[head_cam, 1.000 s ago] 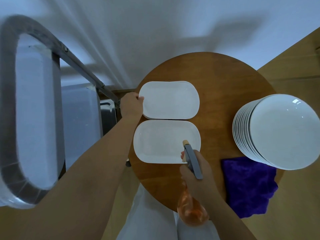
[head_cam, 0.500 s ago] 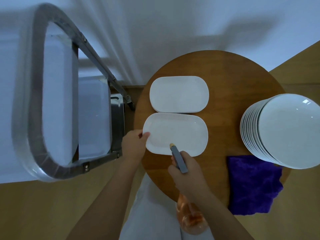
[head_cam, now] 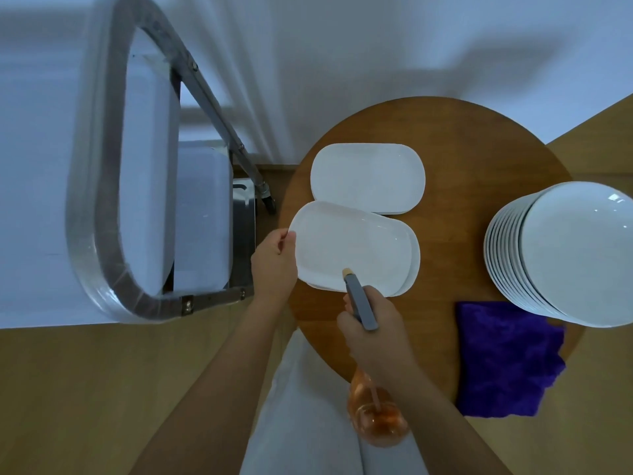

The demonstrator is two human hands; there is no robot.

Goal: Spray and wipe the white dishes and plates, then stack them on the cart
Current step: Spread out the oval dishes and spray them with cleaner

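While the left hand is pinching the near rim of the top oblong dish, it is tilting that dish up off the one beneath, presumably to present its face to the spray. The right hand is gripping the spray bottle, fingers curled round its neck, nozzle aiming at the dish. A second dish pile, round plates and a purple cloth are waiting on the wooden table; the cart is standing left. Half a second earlier the dish was lying flat.
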